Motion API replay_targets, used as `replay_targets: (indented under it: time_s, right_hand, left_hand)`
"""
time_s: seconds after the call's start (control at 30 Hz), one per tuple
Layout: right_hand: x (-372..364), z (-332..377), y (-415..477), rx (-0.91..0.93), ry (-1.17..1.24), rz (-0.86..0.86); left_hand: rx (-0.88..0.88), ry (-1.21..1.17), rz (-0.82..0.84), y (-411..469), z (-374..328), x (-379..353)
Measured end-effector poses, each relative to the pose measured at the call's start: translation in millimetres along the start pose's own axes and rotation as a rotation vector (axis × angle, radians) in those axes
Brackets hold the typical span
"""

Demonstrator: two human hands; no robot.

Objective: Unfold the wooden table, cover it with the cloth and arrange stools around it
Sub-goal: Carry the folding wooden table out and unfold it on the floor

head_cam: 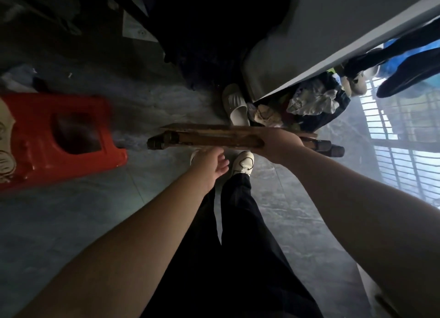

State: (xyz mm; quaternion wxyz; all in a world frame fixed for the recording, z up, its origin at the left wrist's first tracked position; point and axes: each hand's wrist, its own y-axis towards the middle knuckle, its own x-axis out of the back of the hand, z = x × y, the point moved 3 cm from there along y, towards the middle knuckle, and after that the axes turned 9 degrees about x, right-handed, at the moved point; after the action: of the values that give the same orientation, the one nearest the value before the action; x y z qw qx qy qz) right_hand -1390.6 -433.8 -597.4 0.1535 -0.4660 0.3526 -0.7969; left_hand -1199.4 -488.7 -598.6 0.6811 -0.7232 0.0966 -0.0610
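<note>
Scene: A person looks straight down at a folded wooden table (214, 137), held on edge over a dim tiled floor (71, 222), just ahead of a white shoe (243, 162). Whether its lower edge touches the floor cannot be told.
Right hand: The right hand (279, 142) wraps over the table's upper edge near the right end. The fingers pass to the far side, out of sight, so how tightly they close is unclear.
Left hand: The left hand (210, 160) hangs just short of the table's near face, fingers loosely curled, holding nothing.
Stool: A red plastic stool (59, 136) stands to the left, well apart from the table.
Cloth: None can be picked out for certain. A heap of fabric (312, 103) lies just beyond the table, beside a pale slipper (235, 108).
Stage: Unfolding seems not yet begun, as the legs lie flat against the top.
Risk, grip: A one-handed, off-centre hold may let the free left end dip or swing toward the shoe beneath.
Risk, hinges: Legs swinging loose could nip the left hand's fingers as it closes in.
Risk, room: The slipper and heap crowd the far side, and an opening leg could snag there.
</note>
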Motion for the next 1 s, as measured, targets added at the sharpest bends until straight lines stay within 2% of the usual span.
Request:
replay_targets:
  time_s: [0.03,0.1,0.17,0.33,0.47,0.63,0.83,1.0]
  right_hand:
    - [-3.6,0.1,-2.0,-0.001,0.009,0.007]
    - [-7.2,2.1,-6.8,-0.002,-0.002,0.01]
    - [-11.7,5.4,-11.2,0.029,-0.022,0.012]
    - [-14.0,20.5,-25.6,0.123,-0.113,0.037]
    - [1.7,39.5,-54.6,0.152,-0.18,0.01]
    - [17.1,95.4,-104.4,0.308,-0.221,0.067]
    - [5.0,169.9,-168.5,0.439,-0.317,0.165]
    - [-45.7,230.5,-223.8,0.524,-0.34,0.227]
  left_hand:
    - [0.057,-0.23,0.071,0.8,-1.3,-1.5]
    - [0.04,-0.581,0.162,-0.3,-7.9,-2.0]
    - [0.021,-0.729,0.19,-2.6,-7.3,-0.5]
    - [0.006,-0.736,0.142,-6.3,2.2,10.1]
    - [-0.093,-0.677,0.202,-36.9,12.9,28.6]
    - [-0.217,-0.728,0.201,-97.0,41.4,71.4]
    - [-0.355,-0.805,0.187,-157.2,104.4,142.2]
    - [-0.47,-0.964,0.173,-186.9,191.2,203.5]
